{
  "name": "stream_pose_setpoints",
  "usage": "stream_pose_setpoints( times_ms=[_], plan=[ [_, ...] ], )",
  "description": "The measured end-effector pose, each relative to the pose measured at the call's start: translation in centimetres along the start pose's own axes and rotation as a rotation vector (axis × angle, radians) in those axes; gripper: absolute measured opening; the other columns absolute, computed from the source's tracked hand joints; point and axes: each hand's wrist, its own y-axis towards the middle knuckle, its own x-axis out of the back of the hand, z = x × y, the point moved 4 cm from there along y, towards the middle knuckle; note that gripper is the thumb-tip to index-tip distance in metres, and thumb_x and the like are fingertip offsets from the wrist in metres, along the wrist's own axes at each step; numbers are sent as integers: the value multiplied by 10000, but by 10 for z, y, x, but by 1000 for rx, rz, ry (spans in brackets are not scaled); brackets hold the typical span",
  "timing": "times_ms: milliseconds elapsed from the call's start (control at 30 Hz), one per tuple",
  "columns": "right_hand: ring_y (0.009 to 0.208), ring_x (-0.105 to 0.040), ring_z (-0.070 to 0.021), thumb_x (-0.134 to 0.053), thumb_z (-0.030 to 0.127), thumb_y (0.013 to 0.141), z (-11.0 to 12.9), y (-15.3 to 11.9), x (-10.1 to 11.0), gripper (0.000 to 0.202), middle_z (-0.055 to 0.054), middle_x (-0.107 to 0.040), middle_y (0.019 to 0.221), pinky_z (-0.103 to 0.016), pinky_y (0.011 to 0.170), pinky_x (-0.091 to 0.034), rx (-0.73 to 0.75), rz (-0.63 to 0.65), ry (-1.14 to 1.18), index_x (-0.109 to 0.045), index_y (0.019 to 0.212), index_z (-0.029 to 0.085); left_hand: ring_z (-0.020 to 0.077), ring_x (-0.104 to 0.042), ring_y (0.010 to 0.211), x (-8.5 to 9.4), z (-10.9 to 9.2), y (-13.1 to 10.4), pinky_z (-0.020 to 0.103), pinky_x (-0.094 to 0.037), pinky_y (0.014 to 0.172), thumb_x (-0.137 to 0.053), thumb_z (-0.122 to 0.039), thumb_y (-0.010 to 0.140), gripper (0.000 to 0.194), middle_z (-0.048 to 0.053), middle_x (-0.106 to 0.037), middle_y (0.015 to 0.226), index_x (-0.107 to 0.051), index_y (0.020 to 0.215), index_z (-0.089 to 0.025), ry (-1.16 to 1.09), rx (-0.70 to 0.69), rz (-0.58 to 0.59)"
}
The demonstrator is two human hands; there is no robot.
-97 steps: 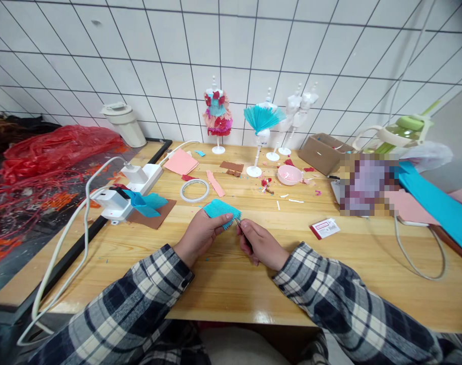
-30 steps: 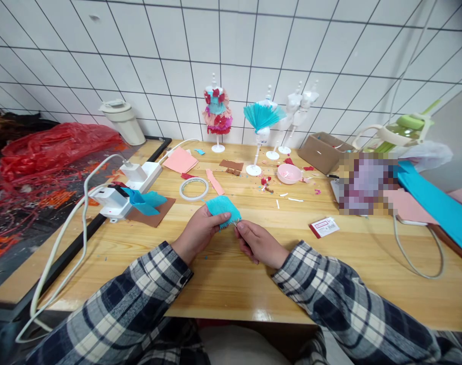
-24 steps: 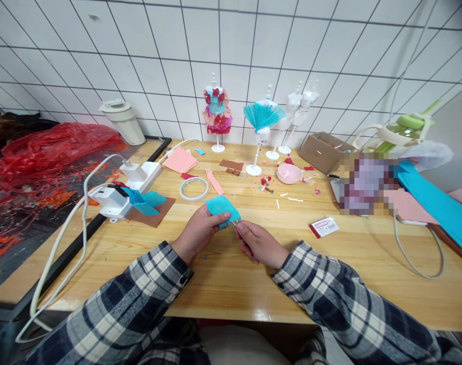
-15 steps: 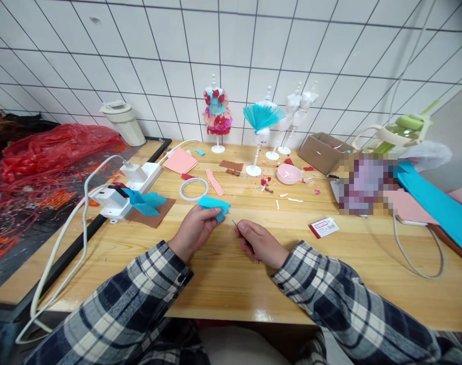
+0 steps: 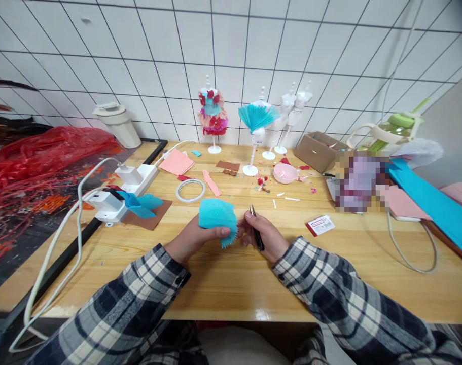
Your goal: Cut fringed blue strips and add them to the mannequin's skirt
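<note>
A piece of turquoise crepe paper (image 5: 215,215) with a jagged, notched right edge is pinched in my left hand (image 5: 194,237), the thumb lying across its front. Close to that edge, my right hand (image 5: 267,235) holds slim dark thread snips (image 5: 257,232) with a silvery tip pointing up and away from me. The right fingertips come up to the notched edge; I cannot tell whether they touch it. Behind stands a white mini dress form (image 5: 258,133) bearing a pleated turquoise fan (image 5: 256,116). Another form (image 5: 212,114) wears a ruffled red, pink and blue paper dress.
A tape roll (image 5: 190,190), pink paper (image 5: 176,162), a pink bowl (image 5: 285,173) and paper scraps lie beyond my hands. At left are a power strip (image 5: 139,180) and cables; at right, a label card (image 5: 320,225), a cardboard box (image 5: 319,152) and a blue paper strip (image 5: 432,197).
The turquoise paper has been turned and opened out, so its broad face and notched edge show. My right hand has come closer, and the snips have swung to point away from me.
</note>
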Motion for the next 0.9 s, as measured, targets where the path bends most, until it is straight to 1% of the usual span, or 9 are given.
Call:
stream_pose_setpoints(
  times_ms=[133, 200, 300, 433, 500, 600, 733, 800, 900],
  plan=[
    [578, -521, -85, -781, 442, 668, 4, -2, -1, 449, -2, -631, 812, -178, 421, -400, 74, -31, -27, -406, 747, 208, 234, -659, 866, 2, -4, 2, 328, -502, 808, -803, -295, 668, 293, 79, -746, 946, -750, 929, -172, 190, -17, 35],
    [527, -476, -75, -785, 387, 659, 5, -2, -2, 469, 33, -594, 756, -178, 399, -370, 88, -17, -15, -355, 745, 222, 234, -661, 862, 0, -6, 4, 335, -506, 815, -797, -290, 671, 295, 74, -746, 945, -747, 936, -172, 254, -22, 73],
    [463, -414, -63, -782, 327, 656, 7, -2, -3, 485, 98, -463, 622, -170, 380, -343, 128, 20, -32, -315, 750, 234, 251, -664, 927, -5, -6, 6, 354, -501, 867, -773, -297, 698, 314, 81, -743, 995, -739, 984, -172, 311, -15, 183],
    [456, -384, -46, -777, 279, 655, 11, -1, 1, 492, 109, -434, 640, -156, 370, -333, 208, -12, -72, -295, 743, 233, 264, -666, 929, -4, -5, 8, 353, -500, 858, -771, -354, 702, 321, 78, -748, 970, -748, 974, -185, 322, -18, 225],
    [471, -384, -42, -773, 279, 657, 13, 0, 4, 487, 102, -450, 671, -152, 374, -343, 239, -44, -90, -297, 746, 232, 287, -655, 966, 1, -7, 10, 368, -495, 870, -786, -415, 676, 394, 87, -745, 977, -746, 990, -181, 292, -33, 184],
    [479, -393, -42, -774, 294, 652, 14, 1, 5, 493, 95, -478, 690, -153, 377, -359, 263, -80, -144, -295, 748, 233, 307, -644, 982, 11, -12, 11, 380, -483, 886, -765, -502, 677, 462, 103, -740, 1000, -751, 985, -158, 289, -78, 43],
    [411, -415, -53, -779, 345, 655, 11, 1, 3, 532, 109, -516, 612, -160, 342, -340, 216, -72, -197, -267, 759, 247, 281, -649, 922, 19, -14, 12, 369, -467, 911, -794, -426, 671, 319, 75, -756, 926, -773, 860, -169, 403, -111, -118],
    [358, -421, -59, -753, 407, 695, 9, 0, 2, 525, 97, -577, 603, -171, 323, -333, 187, -50, -204, -256, 766, 251, 260, -657, 863, 20, -13, 13, 356, -485, 873, -800, -416, 669, 284, 67, -758, 875, -764, 813, -173, 380, -100, -168],
    [354, -476, -73, -718, 493, 733, 7, 1, 3, 516, 31, -686, 699, -187, 332, -368, 163, -37, -209, -266, 773, 248, 221, -663, 740, 21, -9, 12, 323, -519, 732, -780, -432, 697, 291, 53, -749, 810, -727, 818, -173, 227, -68, -195]
  ],
)
